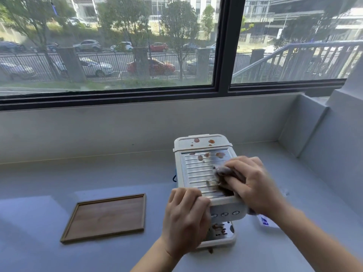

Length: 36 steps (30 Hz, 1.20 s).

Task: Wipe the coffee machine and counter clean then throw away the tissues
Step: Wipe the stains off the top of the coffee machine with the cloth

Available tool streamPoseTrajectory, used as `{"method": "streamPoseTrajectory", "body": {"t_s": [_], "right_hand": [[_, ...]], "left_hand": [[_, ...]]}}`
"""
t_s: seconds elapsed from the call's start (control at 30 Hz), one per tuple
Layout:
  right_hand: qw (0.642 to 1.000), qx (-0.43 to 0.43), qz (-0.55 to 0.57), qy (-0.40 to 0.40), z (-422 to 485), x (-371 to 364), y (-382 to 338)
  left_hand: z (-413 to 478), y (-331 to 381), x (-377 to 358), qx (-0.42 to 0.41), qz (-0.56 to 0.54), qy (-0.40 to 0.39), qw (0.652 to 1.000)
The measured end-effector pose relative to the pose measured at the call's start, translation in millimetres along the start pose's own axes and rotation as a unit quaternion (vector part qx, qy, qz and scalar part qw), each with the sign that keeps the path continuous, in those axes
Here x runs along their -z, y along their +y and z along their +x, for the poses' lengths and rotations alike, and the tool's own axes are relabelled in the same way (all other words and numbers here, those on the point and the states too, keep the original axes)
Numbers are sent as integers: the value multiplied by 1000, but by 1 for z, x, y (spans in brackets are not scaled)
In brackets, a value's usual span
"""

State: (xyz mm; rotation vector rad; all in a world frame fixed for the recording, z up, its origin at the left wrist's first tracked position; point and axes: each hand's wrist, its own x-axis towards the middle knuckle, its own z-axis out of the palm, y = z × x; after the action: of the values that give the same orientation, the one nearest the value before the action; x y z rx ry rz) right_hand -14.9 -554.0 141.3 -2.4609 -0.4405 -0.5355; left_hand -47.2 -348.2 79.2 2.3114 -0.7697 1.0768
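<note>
Head: R hand [253, 185] w/ tissue [222, 171] atop machine [198, 173]

We see a coffee machine [204, 173] with a matt white plastic body and a ribbed, shiny metal top plate [198, 171] spotted with brown stains. A crumpled, soiled paper tissue [223, 172] lies on that plate. The tray [106, 217] on the left looks like smooth wood; the counter [59, 183] is smooth, pale grey, faintly glossy.

bright window [117, 46] daylight; right hand [253, 185] motion-blurred.
</note>
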Motion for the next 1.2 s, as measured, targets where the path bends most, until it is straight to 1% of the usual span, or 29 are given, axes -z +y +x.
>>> {"method": "streamPoseTrajectory", "body": {"t_s": [0.07,0.1,0.17,0.2,0.27,0.33,0.37,0.47,0.5,0.57,0.63,0.7,0.77,0.8,0.93,1.0,1.1,1.13,1.2], "right_hand": [[998,26,-51,-23,-4,-2,4],[998,13,-59,-25,2,-1,6],[996,-41,-76,-17,13,-2,6],[994,-50,-95,-12,15,-4,5],[993,-14,-114,-9,5,-11,2],[995,26,-98,-7,-6,-11,5],[995,23,-93,3,-1,-10,12],[991,-76,-104,20,40,-12,26],[986,-111,-122,5,54,-15,25],[979,-134,-153,-26,69,-26,20],[980,-109,-160,-42,61,-27,15],[988,-47,-146,-16,35,-22,12],[991,-7,-135,-4,14,-18,13],[991,-6,-135,-7,14,-16,17],[978,-81,-185,-43,49,-20,13],[980,-62,-184,-46,47,-26,3],[988,20,-151,-38,17,-28,-3],[988,24,-151,-30,17,-25,3],[985,-21,-171,-18,33,-22,15]], "left_hand": [[19,1,-3,8,22,-23,999],[26,0,-5,8,36,-34,999],[30,0,-9,10,49,-50,997],[28,0,-10,13,46,-51,998],[22,-2,-11,10,34,-45,998],[19,-4,-13,3,23,-38,999],[19,-5,-14,5,21,-35,999],[19,-3,-16,20,22,-33,999],[18,-2,-16,23,18,-32,999],[19,-2,-15,25,16,-30,999],[20,-3,-16,25,19,-32,999],[19,-2,-16,28,20,-38,999],[19,-2,-17,33,23,-44,998],[20,-2,-17,34,23,-45,998],[22,-1,-15,34,31,-42,998],[21,0,-15,32,33,-42,998],[20,0,-16,26,41,-48,998],[20,0,-16,25,42,-48,998],[21,-1,-17,23,43,-47,998]]}}
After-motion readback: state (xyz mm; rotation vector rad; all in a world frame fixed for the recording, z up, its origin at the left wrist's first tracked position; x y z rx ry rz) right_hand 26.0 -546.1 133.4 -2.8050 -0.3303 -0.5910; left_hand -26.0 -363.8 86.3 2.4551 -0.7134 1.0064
